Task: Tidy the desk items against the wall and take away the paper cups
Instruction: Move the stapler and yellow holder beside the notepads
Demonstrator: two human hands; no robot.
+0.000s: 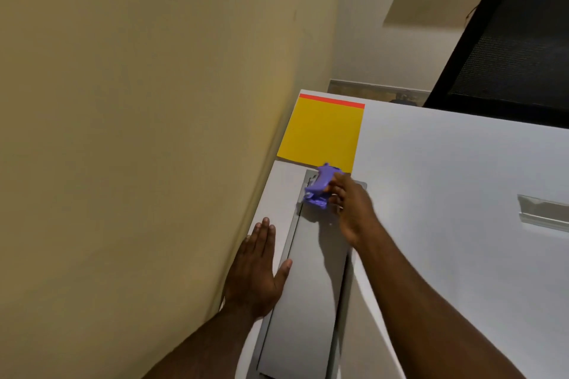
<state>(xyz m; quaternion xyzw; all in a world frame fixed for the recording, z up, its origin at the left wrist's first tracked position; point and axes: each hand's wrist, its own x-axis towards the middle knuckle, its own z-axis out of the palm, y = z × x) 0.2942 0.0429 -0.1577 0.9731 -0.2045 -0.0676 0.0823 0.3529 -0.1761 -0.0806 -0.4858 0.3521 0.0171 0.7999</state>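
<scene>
My right hand grips the purple stapler over the grey flap, beside the yellow pad, to park it wallside. Left hand lies flat, empty, bracing on the tabletop. No cups visible.

Right hand grips purple stapler; left hand flat on desk.

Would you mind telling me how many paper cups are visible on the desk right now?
0. The desk shows only a yellow pad and a purple object in the right hand; cups may lie outside the frame.
</scene>
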